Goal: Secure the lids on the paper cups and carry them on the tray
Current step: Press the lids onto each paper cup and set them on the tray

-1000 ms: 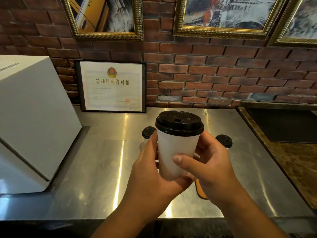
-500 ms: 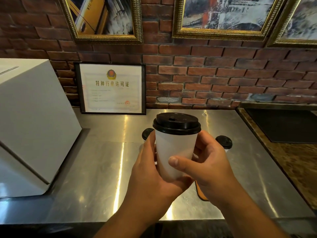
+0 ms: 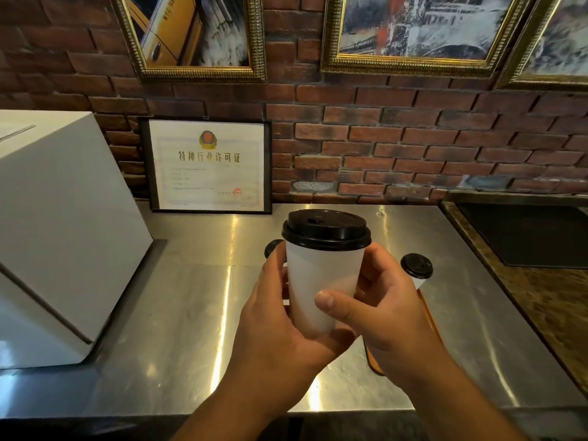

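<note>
Right now I see both hands up over the steel counter (image 3: 178,313), wrapped around one white paper cup (image 3: 321,281) at the middle of my view. The cup is upright and clear of the counter, with its black lid (image 3: 326,229) sitting level on the rim. My left hand (image 3: 276,313) curls round the cup's lower side from eight o'clock. My right hand (image 3: 391,307) grips from four o'clock, its thumb (image 3: 331,302) lying across the front of the cup wall.

Behind the held cup, a second lidded cup (image 3: 416,265) stands at two o'clock, and only the lid of a third cup (image 3: 273,246) peeks out at ten o'clock. An orange-brown tray (image 3: 428,316) shows as a thin edge beside and under my right hand; I cannot tell which cups stand on it.

At nine o'clock a white box (image 3: 63,233) sits on the counter, and a framed certificate (image 3: 208,163) leans on the brick wall (image 3: 413,138) at eleven o'clock.
</note>
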